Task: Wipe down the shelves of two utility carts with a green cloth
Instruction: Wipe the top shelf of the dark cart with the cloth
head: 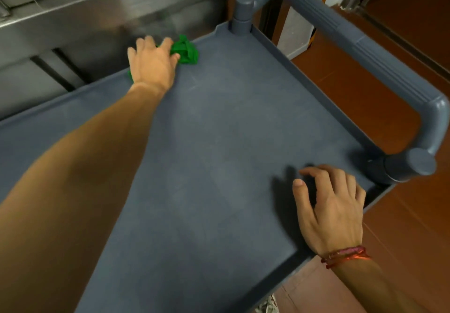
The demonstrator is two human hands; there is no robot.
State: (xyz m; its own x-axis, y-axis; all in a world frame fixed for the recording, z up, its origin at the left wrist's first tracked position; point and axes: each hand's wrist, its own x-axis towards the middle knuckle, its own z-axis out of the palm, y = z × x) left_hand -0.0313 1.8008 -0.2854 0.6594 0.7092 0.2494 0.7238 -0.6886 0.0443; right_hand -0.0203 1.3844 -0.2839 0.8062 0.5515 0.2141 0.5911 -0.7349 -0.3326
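- Left hand (pixel 152 65) is stretched right out to the far edge of the shelf, palm down, fingers laid fairly flat over the green cloth (pixel 186 50) and pressing it to the surface. It's a press, not a fist.
- The cloth is bunched under that palm, spilling out past the fingers on one side and showing again by the wrist, just beside the far rim and the steel counter (pixel 97 3).
- Right hand (pixel 331 205) grasps nothing. Its fingers are loosely bent with the tips on the cart's top shelf (pixel 219 129), near the corner under the grey handle (pixel 365 44), and a red thread bracelet (pixel 345 255) sits at the wrist.
- Progress, as I judge it: we're mid-wipe on this top shelf. The surface looks dull and streaky, and I can't say which patches are done.
- What's left, by my reckoning: the rest of this shelf, any lower shelves, and a second cart, none of which are in view.
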